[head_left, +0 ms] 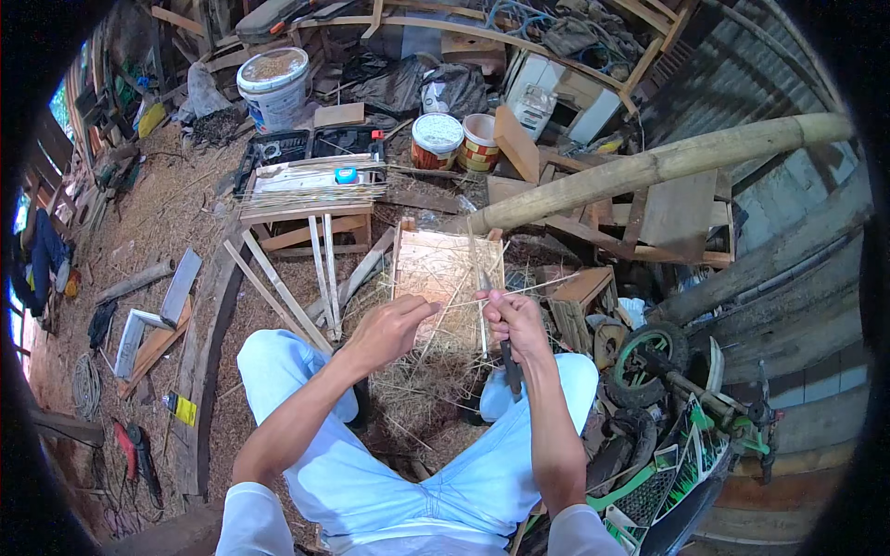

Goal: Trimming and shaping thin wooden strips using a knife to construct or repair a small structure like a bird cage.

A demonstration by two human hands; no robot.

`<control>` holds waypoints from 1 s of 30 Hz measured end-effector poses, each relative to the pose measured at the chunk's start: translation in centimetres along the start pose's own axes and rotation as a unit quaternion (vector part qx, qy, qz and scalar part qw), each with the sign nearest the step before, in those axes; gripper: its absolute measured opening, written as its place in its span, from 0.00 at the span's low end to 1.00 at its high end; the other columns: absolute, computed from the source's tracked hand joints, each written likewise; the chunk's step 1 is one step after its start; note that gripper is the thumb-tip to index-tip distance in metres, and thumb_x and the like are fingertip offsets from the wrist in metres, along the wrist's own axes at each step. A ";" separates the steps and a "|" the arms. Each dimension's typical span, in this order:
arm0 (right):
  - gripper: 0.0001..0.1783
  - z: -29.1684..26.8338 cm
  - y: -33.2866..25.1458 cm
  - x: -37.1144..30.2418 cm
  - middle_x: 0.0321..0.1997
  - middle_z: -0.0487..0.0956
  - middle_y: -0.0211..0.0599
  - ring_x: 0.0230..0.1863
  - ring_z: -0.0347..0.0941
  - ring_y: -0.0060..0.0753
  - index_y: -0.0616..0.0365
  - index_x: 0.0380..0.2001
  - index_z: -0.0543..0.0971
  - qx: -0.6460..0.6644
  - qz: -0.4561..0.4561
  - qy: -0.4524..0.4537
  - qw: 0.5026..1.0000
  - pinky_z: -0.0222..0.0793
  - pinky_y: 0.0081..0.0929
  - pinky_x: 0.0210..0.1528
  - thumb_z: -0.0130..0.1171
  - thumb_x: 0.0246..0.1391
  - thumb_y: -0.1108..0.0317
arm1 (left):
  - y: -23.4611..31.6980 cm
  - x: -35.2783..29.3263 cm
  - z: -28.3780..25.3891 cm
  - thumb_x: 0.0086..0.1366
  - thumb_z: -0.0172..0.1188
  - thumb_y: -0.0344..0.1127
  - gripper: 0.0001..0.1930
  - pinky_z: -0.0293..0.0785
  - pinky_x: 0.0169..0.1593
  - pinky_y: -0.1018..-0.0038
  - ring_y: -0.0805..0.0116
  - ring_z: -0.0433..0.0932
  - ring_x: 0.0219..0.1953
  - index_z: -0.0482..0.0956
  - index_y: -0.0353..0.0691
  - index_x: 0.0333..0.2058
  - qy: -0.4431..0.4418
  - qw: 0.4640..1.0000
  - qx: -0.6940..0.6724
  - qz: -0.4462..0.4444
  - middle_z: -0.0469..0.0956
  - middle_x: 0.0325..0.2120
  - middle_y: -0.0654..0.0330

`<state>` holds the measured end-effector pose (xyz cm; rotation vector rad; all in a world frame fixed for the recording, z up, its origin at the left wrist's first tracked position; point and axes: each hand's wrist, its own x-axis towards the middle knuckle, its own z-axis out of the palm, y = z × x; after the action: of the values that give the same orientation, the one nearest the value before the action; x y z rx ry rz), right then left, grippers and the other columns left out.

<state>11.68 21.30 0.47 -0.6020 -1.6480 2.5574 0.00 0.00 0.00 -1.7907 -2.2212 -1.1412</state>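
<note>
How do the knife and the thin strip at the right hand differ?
The knife has a dark handle; the thin strip is pale. The knife's handle is thicker than the strip. The knife points forward; the strip runs crosswise. Both are at the right hand.

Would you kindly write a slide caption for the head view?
Left hand and right hand hold a thin pale strip; the right also grips a dark-handled tool.

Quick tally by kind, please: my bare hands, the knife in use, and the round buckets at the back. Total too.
Hands: 2 (left hand, right hand)
Knives: 1 (dark-handled knife)
Buckets: 3 (large white bucket, white-topped bucket, patterned bucket)
Total: 6
</note>
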 end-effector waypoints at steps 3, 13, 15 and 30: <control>0.22 0.0 -0.2 -0.1 0.19 0.65 0.21 0.14 0.52 0.07 0.68 0.43 0.72 -0.009 -0.012 0.015 1.000 0.46 0.09 0.14 0.57 0.57 0.57 | -0.1 0.0 -0.2 0.44 0.53 0.17 0.24 0.73 0.35 0.65 0.55 0.75 0.32 0.75 0.37 0.44 0.005 1.000 0.017 0.011 0.72 0.29 0.54; 0.19 0.2 0.2 -0.3 0.19 0.66 0.22 0.14 0.53 0.08 0.68 0.40 0.73 -0.039 -0.026 0.058 0.997 0.47 0.09 0.15 0.56 0.58 0.59 | 0.3 0.0 -0.2 0.44 0.53 0.18 0.22 0.73 0.36 0.65 0.55 0.75 0.33 0.75 0.35 0.42 -0.022 0.999 0.028 0.007 0.72 0.28 0.54; 0.19 0.1 0.2 -0.3 0.19 0.66 0.22 0.14 0.53 0.08 0.69 0.40 0.73 -0.044 -0.026 0.063 0.997 0.48 0.09 0.15 0.56 0.58 0.60 | 0.5 0.1 -0.3 0.44 0.53 0.18 0.22 0.73 0.36 0.65 0.55 0.75 0.33 0.75 0.35 0.42 -0.023 0.999 0.031 0.012 0.72 0.28 0.54; 0.16 0.5 2.6 -0.2 0.25 0.72 0.30 0.19 0.56 0.11 0.67 0.46 0.72 0.030 -0.060 0.008 0.998 0.52 0.12 0.20 0.51 0.62 0.65 | 0.3 -0.3 0.1 0.51 0.54 0.20 0.15 0.73 0.34 0.63 0.52 0.75 0.32 0.74 0.34 0.40 0.003 1.000 0.019 -0.024 0.72 0.29 0.52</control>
<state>12.17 19.68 -1.61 -0.5021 -1.5457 2.4996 0.33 -0.16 -0.04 -1.7267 -2.2778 -1.1042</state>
